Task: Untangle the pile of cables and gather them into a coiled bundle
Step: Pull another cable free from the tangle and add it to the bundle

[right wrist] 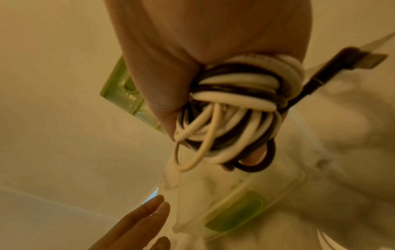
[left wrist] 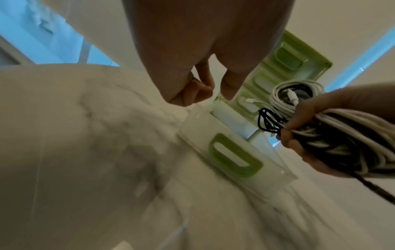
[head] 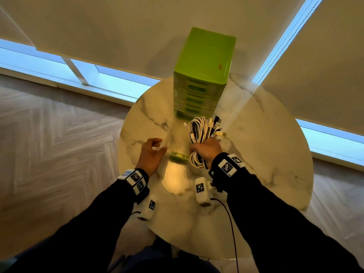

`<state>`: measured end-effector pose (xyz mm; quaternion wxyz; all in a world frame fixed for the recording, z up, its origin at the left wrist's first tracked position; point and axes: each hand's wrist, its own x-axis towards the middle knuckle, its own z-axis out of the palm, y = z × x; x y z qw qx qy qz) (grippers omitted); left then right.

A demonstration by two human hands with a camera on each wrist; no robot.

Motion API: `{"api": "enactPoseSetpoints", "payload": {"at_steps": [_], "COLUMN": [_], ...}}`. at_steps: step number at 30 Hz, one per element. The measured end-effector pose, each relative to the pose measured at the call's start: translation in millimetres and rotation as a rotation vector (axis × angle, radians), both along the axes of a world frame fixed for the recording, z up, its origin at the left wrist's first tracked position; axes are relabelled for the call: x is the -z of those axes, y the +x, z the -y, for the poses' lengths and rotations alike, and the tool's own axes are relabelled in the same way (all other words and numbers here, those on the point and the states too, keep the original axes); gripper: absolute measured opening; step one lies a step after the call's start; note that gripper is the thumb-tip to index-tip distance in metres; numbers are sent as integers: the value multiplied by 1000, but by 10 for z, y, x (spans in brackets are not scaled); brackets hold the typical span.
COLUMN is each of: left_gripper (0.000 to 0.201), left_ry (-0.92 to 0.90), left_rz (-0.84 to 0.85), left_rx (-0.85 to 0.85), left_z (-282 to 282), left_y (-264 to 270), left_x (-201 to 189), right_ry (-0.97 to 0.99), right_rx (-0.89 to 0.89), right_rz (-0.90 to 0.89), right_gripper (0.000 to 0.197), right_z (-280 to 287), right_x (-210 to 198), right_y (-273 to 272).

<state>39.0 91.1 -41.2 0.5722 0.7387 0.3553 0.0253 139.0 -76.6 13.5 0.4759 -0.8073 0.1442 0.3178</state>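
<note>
A coiled bundle of white and black cables (head: pixel 199 133) (left wrist: pixel 333 128) (right wrist: pixel 233 108) hangs in my right hand (head: pixel 206 148) (right wrist: pixel 192 84), whose fingers curl round its middle above the table. Connector ends stick out at the bundle's far side, and a black USB plug (right wrist: pixel 361 59) points right. My left hand (head: pixel 152 152) (left wrist: pixel 205 91) hovers to the left of the bundle with relaxed fingers and holds nothing. Its fingertips (right wrist: pixel 158 208) are close to a pulled-out clear drawer with a green handle (head: pixel 178 156) (left wrist: pixel 233 155) (right wrist: pixel 235 214).
A green plastic drawer chest (head: pixel 202 75) stands at the back of the round marble table (head: pixel 266 154), just beyond the cables. Wood floor and window blinds surround the table. A thin black lead (head: pixel 230 223) trails from my right wrist toward the table's near edge.
</note>
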Motion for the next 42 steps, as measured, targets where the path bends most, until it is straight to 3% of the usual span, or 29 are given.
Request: {"api": "enactPoseSetpoints", "payload": {"at_steps": [4,8,12,16,19,20,22,23,26,29,31,33,36,39,42], "left_gripper": [33,35,34,31,30,30,29,29,43,51,53,56,55,56,58], "left_ry": [99,2,-27,-2,95,108,147,184,263,540,792,925,1018,1086,1129], "left_rz": [-54,-10,-1,22,9,-23,-47,-10,263,402,391,395,459,434,420], "left_rx": [209,249,308,364,464,510,572,569,625,937,1091,1171,1258,1339,1385], "left_z": [-180,-337,-434,-492,-571,-606,-691,-721,-686,-561,-524,-538,-531,-458,-426], "left_y": [112,101,127,156,199,245,387,479,823,1163,1288,1346,1421,1477,1505], "left_x": [97,215,305,271,217,178,105,72,14,103,159,174,203,189,180], "right_ry": [-62,-60,-105,-62,-304,-337,-227,-215,-195,-143,-199,-279,-339,-380,-413], "right_rx": [-35,-6,-49,45,-121,-163,-162,-163,-180,-234,-190,-219,-279,-310,-369], "right_rz": [-48,-125,-81,-95,3,37,85,101,175,227,217,198,128,118,147], "right_gripper": [44,27,70,60,92,94,71,67,90,66,86,112,117,104,108], "right_z": [-340,-624,-826,-924,-862,-821,-769,-739,-687,-674,-619,-559,-641,-612,-581], "right_x": [184,340,687,719,678,684,700,702,744,922,1236,1422,843,750,748], "right_y": [201,322,422,433,429,437,449,438,456,442,477,507,407,383,314]}}
